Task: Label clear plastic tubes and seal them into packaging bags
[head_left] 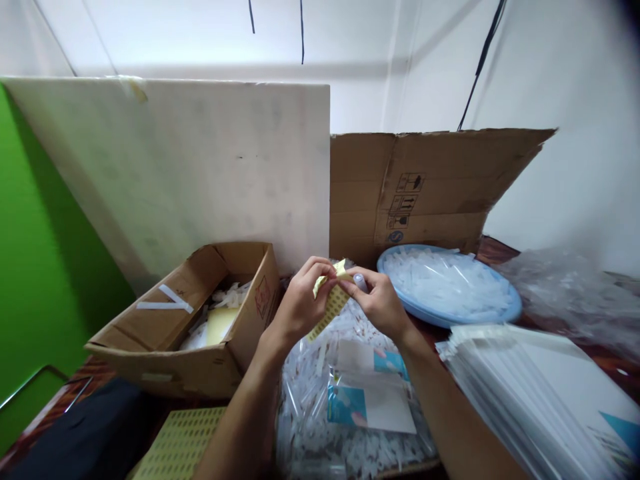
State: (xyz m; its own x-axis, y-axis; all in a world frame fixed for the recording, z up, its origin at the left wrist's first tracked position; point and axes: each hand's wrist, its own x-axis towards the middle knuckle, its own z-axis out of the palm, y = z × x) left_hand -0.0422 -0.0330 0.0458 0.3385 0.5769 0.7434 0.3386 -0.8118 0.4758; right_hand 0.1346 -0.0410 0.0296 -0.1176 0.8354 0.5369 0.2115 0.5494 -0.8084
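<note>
In the middle of the head view, my left hand [306, 293] pinches a yellow sticker sheet [330, 312] with rows of small dark marks. Close beside it, my right hand [375, 293] has its fingers closed at the sheet's upper edge and also holds a small whitish cylindrical item [360, 283]. The sheet's top is bent between the two hands. Below them lies a heap of small clear plastic packets [305, 407], with white-and-blue cards [373, 403] in clear wrapping on top.
An open cardboard box [250, 340] with paper scraps stands left, near more yellow sheets [183, 440] and a black object [85, 433]. To the right are a blue basin [450, 321] of clear pieces and a stack of white bags [540, 393]. Cardboard [440, 187] stands behind.
</note>
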